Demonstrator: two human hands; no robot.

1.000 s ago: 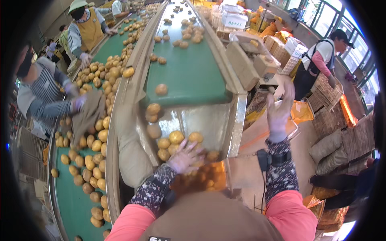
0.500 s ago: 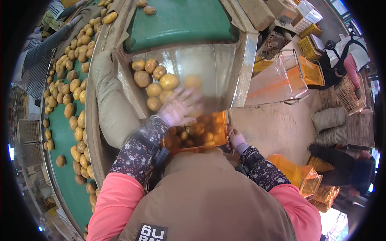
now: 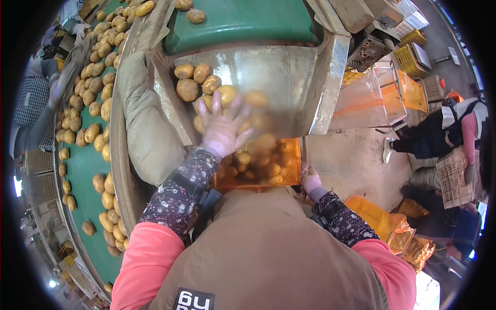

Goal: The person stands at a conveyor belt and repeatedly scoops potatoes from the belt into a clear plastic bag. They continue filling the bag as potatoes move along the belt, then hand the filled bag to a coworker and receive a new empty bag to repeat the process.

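My left hand (image 3: 223, 126) is spread open over the metal chute (image 3: 279, 70), palm down against the potatoes there. Several potatoes (image 3: 188, 90) rest on the chute's left side, beyond and under my fingers. Others, blurred by motion, are tumbling just right of my fingers toward the bag. Below the chute's lip an orange bag (image 3: 258, 182) gapes open, with many potatoes inside it. My right hand (image 3: 311, 182) is closed at the bag's right rim, its fingertips partly hidden.
A green belt (image 3: 243, 26) feeds the chute from above. On the left, another belt (image 3: 88, 170) carries many potatoes past a padded grey roll (image 3: 147, 119). Orange bags (image 3: 380, 219) stand at right. A person (image 3: 457, 129) holds a crate (image 3: 454, 178); co-workers stand far left.
My left hand has shifted slightly left, its fingers now pointing up the chute. Several potatoes have rolled right and down toward the bag. My right hand keeps its place at the rim.
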